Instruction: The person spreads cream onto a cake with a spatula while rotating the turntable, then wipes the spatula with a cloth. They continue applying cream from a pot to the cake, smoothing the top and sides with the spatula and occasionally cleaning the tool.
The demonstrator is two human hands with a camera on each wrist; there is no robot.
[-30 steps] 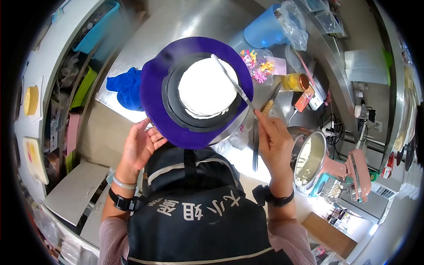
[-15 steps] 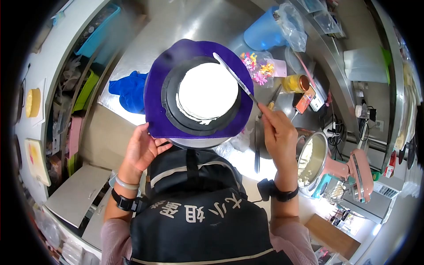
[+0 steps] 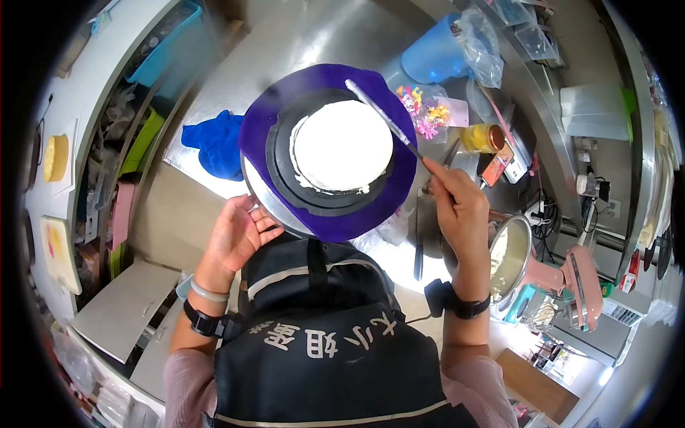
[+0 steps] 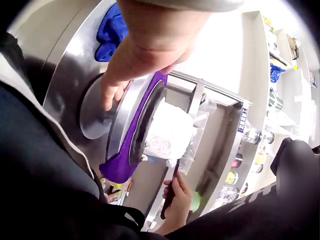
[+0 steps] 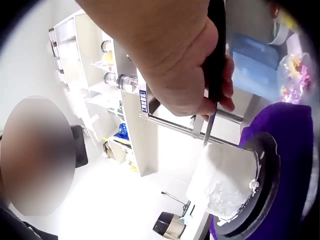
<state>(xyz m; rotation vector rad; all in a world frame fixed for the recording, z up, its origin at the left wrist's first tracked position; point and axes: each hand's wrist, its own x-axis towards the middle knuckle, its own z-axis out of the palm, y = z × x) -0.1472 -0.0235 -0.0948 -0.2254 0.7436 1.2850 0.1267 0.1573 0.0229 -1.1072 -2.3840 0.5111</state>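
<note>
A round cake coated in white cream (image 3: 342, 146) sits on a dark board (image 3: 282, 171), over a purple mat (image 3: 401, 182) on a silver turntable (image 3: 258, 191). My left hand (image 3: 241, 232) is at the near-left rim; in the left wrist view its loosely bent fingers (image 4: 107, 95) reach to the turntable's underside. In my right hand (image 3: 462, 207) I grip a palette knife (image 3: 385, 118), its cream-smeared blade slanting along the cake's right side. The right wrist view shows my fingers wrapped around its black handle (image 5: 216, 45), the blade reaching the cream.
Left of the turntable lies a blue cloth (image 3: 217, 146). To the right are bagged colourful decorations (image 3: 428, 114), a yellow jar (image 3: 481, 138), a phone (image 3: 497, 165) and a pink stand mixer (image 3: 581, 285) with a cream-filled bowl (image 3: 512, 250). A blue pitcher (image 3: 432, 57) stands at the back.
The turntable has rotated clockwise in the head view, its bare silver part moving from the lower right to the lower left. The palette knife stays along the cake's right side.
</note>
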